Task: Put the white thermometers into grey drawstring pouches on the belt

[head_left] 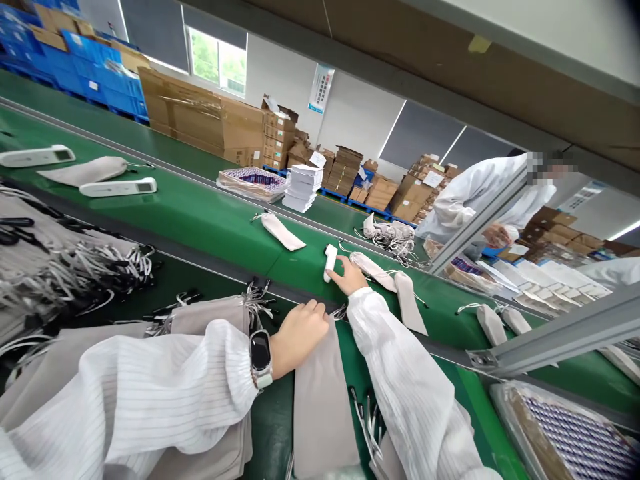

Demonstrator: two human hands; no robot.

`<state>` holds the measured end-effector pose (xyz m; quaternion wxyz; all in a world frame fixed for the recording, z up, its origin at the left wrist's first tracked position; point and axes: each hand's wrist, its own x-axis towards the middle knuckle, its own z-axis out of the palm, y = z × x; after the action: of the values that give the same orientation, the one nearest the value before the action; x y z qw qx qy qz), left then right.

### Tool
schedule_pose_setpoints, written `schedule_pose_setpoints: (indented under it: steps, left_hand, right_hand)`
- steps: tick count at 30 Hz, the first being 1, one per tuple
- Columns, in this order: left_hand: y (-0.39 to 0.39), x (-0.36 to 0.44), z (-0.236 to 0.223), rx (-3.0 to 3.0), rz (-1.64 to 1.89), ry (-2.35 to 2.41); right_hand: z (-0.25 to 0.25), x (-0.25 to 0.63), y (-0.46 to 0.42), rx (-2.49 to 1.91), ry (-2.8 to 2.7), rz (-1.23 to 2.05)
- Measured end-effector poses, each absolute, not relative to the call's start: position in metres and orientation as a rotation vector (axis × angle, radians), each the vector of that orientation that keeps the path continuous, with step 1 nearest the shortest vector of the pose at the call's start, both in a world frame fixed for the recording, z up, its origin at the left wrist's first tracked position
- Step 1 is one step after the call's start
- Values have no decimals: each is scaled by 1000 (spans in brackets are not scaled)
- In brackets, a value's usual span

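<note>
A grey pouch [323,413] lies flat on the near table [273,420], its top end under the curled left hand [303,337], seemingly for steadiness; whether that grip pinches is hidden. Beyond, the right hand [350,275] narrowly grips a white device [331,259] over the green belt [220,233]. The far banner [321,88] is unreadable.

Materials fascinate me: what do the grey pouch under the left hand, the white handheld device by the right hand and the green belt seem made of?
Grey pouch: probably fabric, matt, since it lies thin and flat. White handheld device: likely smooth hard plastic, by its crisp moulded outline. Green belt: perhaps rubber or plastic; its sheen leaves that open.
</note>
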<state>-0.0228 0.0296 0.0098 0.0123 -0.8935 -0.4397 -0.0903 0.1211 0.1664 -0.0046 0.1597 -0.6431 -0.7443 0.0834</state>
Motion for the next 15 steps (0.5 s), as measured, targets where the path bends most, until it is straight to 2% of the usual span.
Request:
schedule_pose_setpoints:
  steps: [4,10,15]
  left_hand:
    - [29,-23,10,-2759,-243,-1425]
    - [32,-25,7,-2734,-223,-1493]
    - [36,-27,0,-2735,-274,-1464]
  right_hand:
    - [-14,102,180,-1826,-1875,476]
    - [-21,129,196,-1694,-1511,828]
    - [-6,138,188,-1373,-1368,1082]
